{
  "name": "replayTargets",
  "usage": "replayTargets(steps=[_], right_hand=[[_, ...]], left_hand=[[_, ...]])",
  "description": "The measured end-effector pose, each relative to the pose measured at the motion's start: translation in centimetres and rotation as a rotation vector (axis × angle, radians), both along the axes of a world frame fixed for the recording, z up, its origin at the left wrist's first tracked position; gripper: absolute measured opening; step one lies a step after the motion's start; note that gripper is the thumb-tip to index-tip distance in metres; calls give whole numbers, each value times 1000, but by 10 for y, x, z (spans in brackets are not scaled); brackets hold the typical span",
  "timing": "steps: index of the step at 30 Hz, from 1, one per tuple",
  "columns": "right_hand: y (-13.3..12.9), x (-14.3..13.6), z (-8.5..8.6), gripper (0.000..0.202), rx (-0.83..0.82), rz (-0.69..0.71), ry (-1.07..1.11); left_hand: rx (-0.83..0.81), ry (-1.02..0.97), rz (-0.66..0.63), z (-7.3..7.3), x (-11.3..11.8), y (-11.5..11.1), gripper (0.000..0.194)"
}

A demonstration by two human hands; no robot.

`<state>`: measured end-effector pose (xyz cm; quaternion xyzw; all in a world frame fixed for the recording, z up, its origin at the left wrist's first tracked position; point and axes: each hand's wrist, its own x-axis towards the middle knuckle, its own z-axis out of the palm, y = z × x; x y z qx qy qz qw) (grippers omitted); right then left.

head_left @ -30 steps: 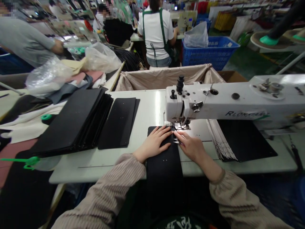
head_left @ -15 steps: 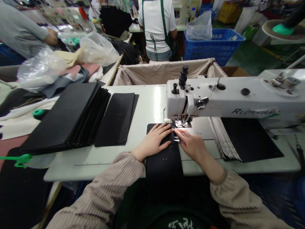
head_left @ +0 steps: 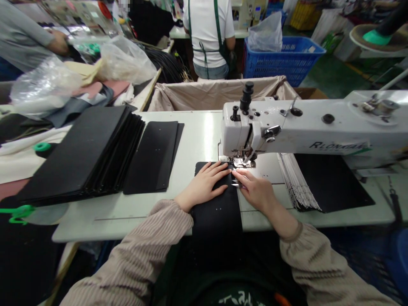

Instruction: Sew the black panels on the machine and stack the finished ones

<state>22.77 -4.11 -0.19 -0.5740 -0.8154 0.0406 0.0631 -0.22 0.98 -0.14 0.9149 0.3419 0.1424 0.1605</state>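
A long black panel (head_left: 218, 219) lies under my hands, running from the sewing machine's needle area over the table's front edge. My left hand (head_left: 204, 187) rests flat on it with the fingers spread. Small thread snips (head_left: 235, 184) stick out from my right hand (head_left: 257, 192), which is closed around them, the two pointed blades facing left. The right fingertips touch the panel's right edge, just in front of the presser foot (head_left: 244, 162). The snips' handle is hidden in the palm. Above stands the white sewing machine (head_left: 293, 127).
Left on the table (head_left: 111, 225) are a tall stack of black panels (head_left: 79, 148) and a smaller pile (head_left: 151, 157). Light-edged black pieces (head_left: 331, 182) lie right, under the machine arm. Behind is a cloth-lined bin (head_left: 188, 97), a blue crate (head_left: 283, 59) and a seated person (head_left: 208, 38).
The view has shifted slightly, so the table and stacks sit a little higher and further left. Both hands, the black panel and the snips keep nearly the same place at the machine.
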Motion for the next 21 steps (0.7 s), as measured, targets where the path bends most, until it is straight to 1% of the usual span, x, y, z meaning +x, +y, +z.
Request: replayTargets(steps=[3, 5, 9, 13, 21], right_hand=[[0, 0, 0, 51, -3, -3, 1], [0, 0, 0, 51, -10, -4, -6], [0, 0, 0, 51, -14, -8, -15], [0, 1, 0, 50, -23, -8, -10], [-1, 0, -1, 49, -2, -9, 27]], left_hand=[[8, -2, 2, -1, -1, 0, 53], [27, -10, 8, 0, -1, -1, 49], [46, -21, 5, 5, -1, -4, 39], [32, -21, -3, 10, 1, -6, 36], [41, -17, -3, 6, 1, -5, 38]])
